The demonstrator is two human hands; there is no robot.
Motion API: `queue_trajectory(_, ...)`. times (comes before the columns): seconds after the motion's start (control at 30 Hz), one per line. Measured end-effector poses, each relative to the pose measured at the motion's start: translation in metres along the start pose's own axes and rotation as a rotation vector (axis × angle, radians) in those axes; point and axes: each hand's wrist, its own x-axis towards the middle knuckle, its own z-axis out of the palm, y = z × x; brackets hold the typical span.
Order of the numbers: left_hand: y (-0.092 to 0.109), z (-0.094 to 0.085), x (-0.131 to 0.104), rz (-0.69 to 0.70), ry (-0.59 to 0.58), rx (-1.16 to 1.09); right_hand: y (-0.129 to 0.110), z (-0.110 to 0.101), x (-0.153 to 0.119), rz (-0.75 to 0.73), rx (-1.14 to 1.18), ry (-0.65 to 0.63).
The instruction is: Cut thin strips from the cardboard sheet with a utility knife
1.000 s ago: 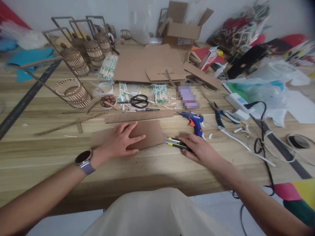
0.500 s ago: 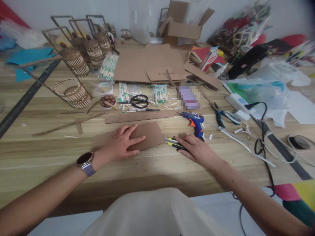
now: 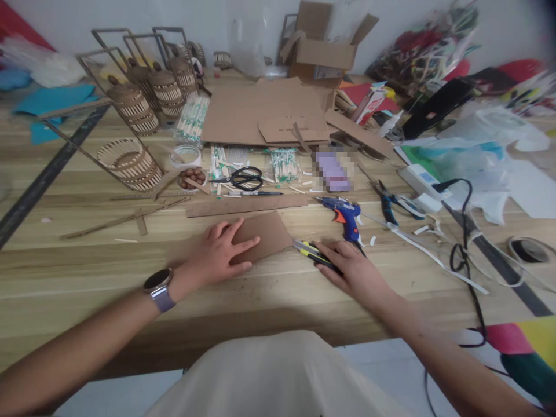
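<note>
My left hand (image 3: pixel 226 250) lies spread on a small brown cardboard piece (image 3: pixel 266 233), pressing it to the wooden table. In my right hand (image 3: pixel 350 266) is a yellow and black utility knife (image 3: pixel 309 252), its blade pointing left and its tip at the right corner of the cardboard. Just behind the piece lies a long cardboard strip (image 3: pixel 247 205). A blue hot glue gun (image 3: pixel 343 213) rests beyond my right hand.
Black scissors (image 3: pixel 245 178) and bundled sticks (image 3: pixel 283 165) lie behind the strip. Pliers (image 3: pixel 386 204) and a white strip (image 3: pixel 434 258) are at right. Slatted stick lanterns (image 3: pixel 132 107) stand back left, near a large cardboard sheet (image 3: pixel 243 110). A black cable (image 3: pixel 471 278) hangs over the edge.
The cardboard piece has turned a little and shifted slightly right under my left hand. My right hand and the utility knife have moved slightly right.
</note>
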Motion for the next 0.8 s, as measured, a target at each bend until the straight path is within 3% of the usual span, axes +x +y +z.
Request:
queue_trajectory(0.13, 0.011, -0.005, 0.006, -0.031, -0.012, 0.013, 0.009, -0.008, 0.01, 0.029, 0.035, -0.011)
queue_trajectory(0.37, 0.003, 0.001, 0.013, 0.177, -0.009, -0.001, 0.012, -0.003, 0.012, 0.004, 0.059, 0.02)
queue_trajectory(0.8, 0.003, 0.004, 0.013, 0.162, 0.016, -0.027, 0.009, 0.0, 0.003, 0.0, 0.036, 0.041)
